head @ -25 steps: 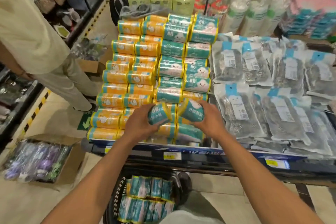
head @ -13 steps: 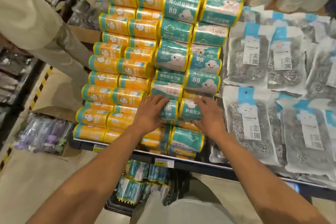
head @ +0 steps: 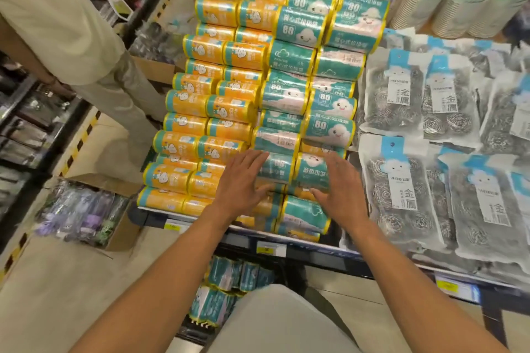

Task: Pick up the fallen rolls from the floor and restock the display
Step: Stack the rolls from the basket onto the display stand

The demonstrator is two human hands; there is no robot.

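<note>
While both hands were down on the display, neither one was actually gripping anything. The left hand [head: 243, 183] lay flat with its fingers straight and a bit spread over the left end of one teal roll [head: 277, 167], and the right hand [head: 341, 189] did the same thing, fingers fanned out, against the right side of a second teal roll [head: 311, 172]. Those two rolls sat side by side and touching, lying lengthwise on top of other rolls close to the front edge of the shelf [head: 312, 242]. Behind them the teal stack [head: 304, 66] climbed in two columns toward the shelf's back edge. The orange rolls [head: 200, 103] filled the two columns right beside it, out to the left edge. To the right of the teal ones, bagged metal scourers [head: 398, 94] were spread across the rest of the shelf, with stacked paper cups [head: 430, 3] up by the far right corner. More teal rolls [head: 225, 278] sat down low below the shelf's front edge, in something dark I couldn't make out properly. On the floor off the left corner there was an open cardboard box [head: 123, 226] of wrapped stuff, and another person [head: 57, 23] in light clothes stood further left in the aisle. A yellow price tag [head: 266, 250] was stuck on the shelf's front edge.
</note>
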